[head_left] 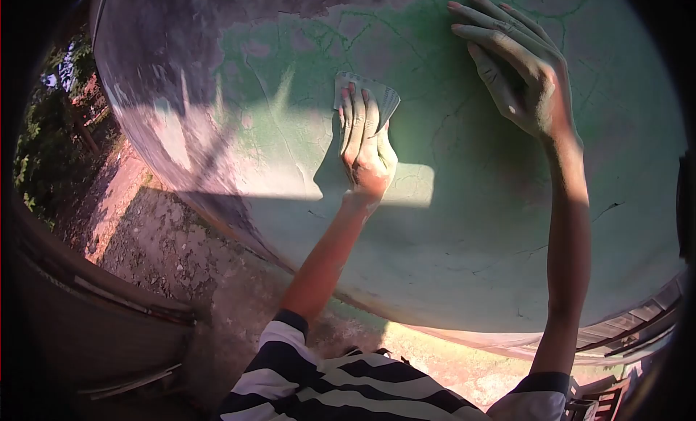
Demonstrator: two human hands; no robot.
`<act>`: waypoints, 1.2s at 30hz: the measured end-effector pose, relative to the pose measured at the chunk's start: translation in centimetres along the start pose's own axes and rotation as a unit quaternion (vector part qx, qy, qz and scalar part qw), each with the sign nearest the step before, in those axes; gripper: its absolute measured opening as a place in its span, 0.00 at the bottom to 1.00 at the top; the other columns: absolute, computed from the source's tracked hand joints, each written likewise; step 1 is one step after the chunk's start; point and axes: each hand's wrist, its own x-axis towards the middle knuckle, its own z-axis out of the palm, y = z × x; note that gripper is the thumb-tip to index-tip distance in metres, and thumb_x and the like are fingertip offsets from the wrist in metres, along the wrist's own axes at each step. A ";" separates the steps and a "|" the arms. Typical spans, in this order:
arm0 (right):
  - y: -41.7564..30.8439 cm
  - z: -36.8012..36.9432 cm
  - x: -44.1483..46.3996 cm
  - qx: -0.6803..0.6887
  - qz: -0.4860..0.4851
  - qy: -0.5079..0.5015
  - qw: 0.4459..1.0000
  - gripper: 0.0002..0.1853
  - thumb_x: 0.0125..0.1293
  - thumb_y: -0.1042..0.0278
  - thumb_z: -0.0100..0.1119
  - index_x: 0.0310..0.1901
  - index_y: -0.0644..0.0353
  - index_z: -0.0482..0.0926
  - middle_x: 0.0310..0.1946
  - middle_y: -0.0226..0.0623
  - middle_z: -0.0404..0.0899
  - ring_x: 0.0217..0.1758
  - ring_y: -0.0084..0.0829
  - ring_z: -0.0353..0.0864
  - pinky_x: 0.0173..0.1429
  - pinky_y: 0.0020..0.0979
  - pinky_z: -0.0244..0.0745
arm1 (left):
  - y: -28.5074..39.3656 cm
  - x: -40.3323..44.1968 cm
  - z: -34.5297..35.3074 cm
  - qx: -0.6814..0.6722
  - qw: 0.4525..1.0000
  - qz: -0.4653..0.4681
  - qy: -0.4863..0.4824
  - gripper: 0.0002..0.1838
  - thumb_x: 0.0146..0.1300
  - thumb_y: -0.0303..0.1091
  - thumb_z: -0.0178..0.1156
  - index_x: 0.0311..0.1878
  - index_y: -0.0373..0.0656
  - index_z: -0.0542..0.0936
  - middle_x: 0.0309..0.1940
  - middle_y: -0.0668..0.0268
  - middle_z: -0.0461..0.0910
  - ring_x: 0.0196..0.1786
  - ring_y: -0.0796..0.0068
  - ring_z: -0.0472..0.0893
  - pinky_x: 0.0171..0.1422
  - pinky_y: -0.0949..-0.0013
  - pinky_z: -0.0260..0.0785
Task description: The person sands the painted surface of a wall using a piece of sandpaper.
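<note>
My left hand (367, 151) presses a piece of sandpaper (388, 96) against the wall (478, 218). Its fingers lie close together over the sheet, whose upper edge and right corner stick out past them. The wall is green with pale, worn patches, fine cracks and a dark purplish-grey area at the upper left. Higher up and to the right, my right hand (533, 77) rests on the wall with its fingers stretched out and holds nothing. Pale dust coats both hands.
Rough ground (167, 232) runs along the foot of the wall. Green plants (47, 146) grow at the far left, and a dark curved surface (94, 312) stands at the lower left. Wooden slats (631, 323) show at the lower right. Sunlight crosses part of the wall.
</note>
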 end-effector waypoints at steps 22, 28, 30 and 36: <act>6.4 -11.6 -8.1 -0.259 0.058 0.058 0.962 0.18 0.69 0.68 0.57 0.59 0.51 0.82 0.64 0.31 0.78 0.72 0.39 0.72 0.75 0.45 0.64 | 5.2 5.5 3.1 0.003 0.997 0.061 0.043 0.22 0.68 0.22 0.51 0.64 0.27 0.73 0.68 0.43 0.71 0.72 0.41 0.68 0.74 0.46 0.63; 5.8 -12.0 -9.3 -0.289 0.094 0.047 0.952 0.23 0.70 0.66 0.53 0.66 0.45 0.76 0.69 0.28 0.73 0.76 0.40 0.66 0.78 0.46 0.59 | 5.1 10.4 2.3 -0.002 0.996 0.092 0.016 0.23 0.65 0.19 0.53 0.64 0.27 0.74 0.68 0.41 0.70 0.74 0.42 0.65 0.77 0.51 0.60; 5.8 -12.1 -9.8 -0.303 0.113 0.049 0.945 0.24 0.70 0.65 0.54 0.67 0.43 0.76 0.71 0.27 0.71 0.76 0.39 0.65 0.79 0.46 0.58 | 5.6 11.9 3.0 -0.001 0.999 0.040 0.034 0.22 0.65 0.19 0.53 0.63 0.26 0.74 0.68 0.41 0.70 0.74 0.43 0.65 0.78 0.51 0.59; 5.7 -13.4 -12.4 -0.295 0.137 0.054 0.944 0.25 0.70 0.63 0.54 0.69 0.39 0.74 0.72 0.26 0.69 0.77 0.40 0.63 0.79 0.48 0.56 | 12.6 4.6 4.7 -0.012 0.982 0.163 -0.093 0.30 0.59 0.21 0.58 0.68 0.34 0.72 0.69 0.49 0.71 0.74 0.49 0.66 0.74 0.54 0.66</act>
